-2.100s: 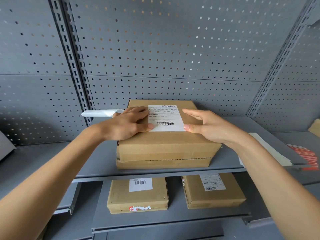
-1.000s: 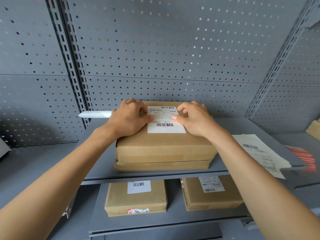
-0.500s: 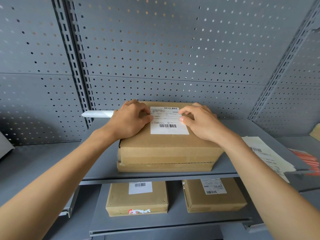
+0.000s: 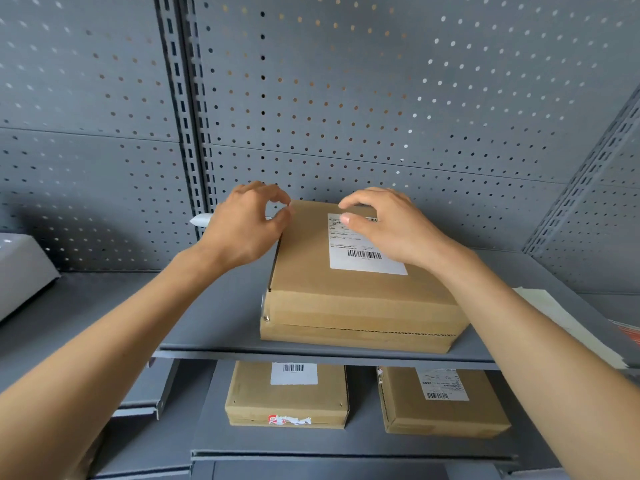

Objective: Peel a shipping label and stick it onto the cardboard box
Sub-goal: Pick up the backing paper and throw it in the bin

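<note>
A brown cardboard box (image 4: 346,299) sits on the grey upper shelf (image 4: 221,317). A white shipping label (image 4: 363,258) with a barcode lies flat on the box top. My left hand (image 4: 246,226) hovers off the box's left edge, thumb and forefinger curled near each other with nothing between them. My right hand (image 4: 391,223) is raised over the label's far right part with curled, parted fingers, hiding its upper right corner; it holds nothing.
A white paper roll (image 4: 202,220) pokes out behind my left hand. Label backing sheets (image 4: 568,323) lie on the shelf at right. Two labelled boxes (image 4: 287,396) (image 4: 443,403) sit on the lower shelf. A pale object (image 4: 24,268) sits at far left. Perforated panels (image 4: 346,98) close the back.
Both hands have lifted off the label and box top. The left hand moved left past the box edge; the right hand rose above the label. The view shifted left.
</note>
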Action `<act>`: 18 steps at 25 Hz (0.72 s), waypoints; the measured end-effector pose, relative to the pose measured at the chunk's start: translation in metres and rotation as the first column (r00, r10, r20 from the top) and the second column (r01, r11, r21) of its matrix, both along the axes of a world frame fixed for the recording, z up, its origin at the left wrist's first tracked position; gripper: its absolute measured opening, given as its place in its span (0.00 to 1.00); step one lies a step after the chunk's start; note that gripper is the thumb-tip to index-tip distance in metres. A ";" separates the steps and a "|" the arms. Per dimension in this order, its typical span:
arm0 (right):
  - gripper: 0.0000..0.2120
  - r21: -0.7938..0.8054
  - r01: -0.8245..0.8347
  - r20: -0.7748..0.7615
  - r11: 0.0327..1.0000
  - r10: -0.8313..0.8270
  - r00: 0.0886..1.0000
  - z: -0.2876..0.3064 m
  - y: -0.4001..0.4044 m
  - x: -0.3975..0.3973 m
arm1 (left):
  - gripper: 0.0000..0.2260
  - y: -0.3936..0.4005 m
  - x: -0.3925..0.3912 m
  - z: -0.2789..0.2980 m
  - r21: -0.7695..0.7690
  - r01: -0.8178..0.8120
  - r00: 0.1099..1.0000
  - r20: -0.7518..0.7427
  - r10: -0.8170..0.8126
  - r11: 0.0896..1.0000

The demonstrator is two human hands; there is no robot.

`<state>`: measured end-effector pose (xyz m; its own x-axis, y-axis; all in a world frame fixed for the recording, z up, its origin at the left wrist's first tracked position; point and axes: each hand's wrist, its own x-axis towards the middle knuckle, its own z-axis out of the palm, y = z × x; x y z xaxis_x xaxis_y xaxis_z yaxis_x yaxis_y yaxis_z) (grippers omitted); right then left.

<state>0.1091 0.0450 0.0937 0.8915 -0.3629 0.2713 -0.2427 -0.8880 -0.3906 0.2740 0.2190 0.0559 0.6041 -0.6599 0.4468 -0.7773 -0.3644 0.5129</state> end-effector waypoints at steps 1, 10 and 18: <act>0.13 0.003 -0.016 -0.002 1.000 0.016 1.000 0.001 0.003 0.007 | 0.15 0.006 0.004 0.000 -0.006 -0.021 1.000 0.000 0.021 1.000; 0.15 -0.039 -0.147 -0.077 0.988 0.144 0.987 0.011 0.044 0.071 | 0.18 0.055 0.043 -0.001 0.000 -0.160 0.987 -0.011 0.160 0.987; 0.13 -0.016 -0.139 -0.095 0.990 0.137 0.986 0.004 0.051 0.095 | 0.17 0.044 0.090 -0.028 0.152 -0.233 0.968 0.130 0.215 0.960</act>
<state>0.2037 0.0964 0.0981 0.9544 -0.2292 0.1914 -0.1514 -0.9240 -0.3512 0.3644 0.2635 0.0282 0.6975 -0.5833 0.4163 -0.7148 -0.6077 0.3460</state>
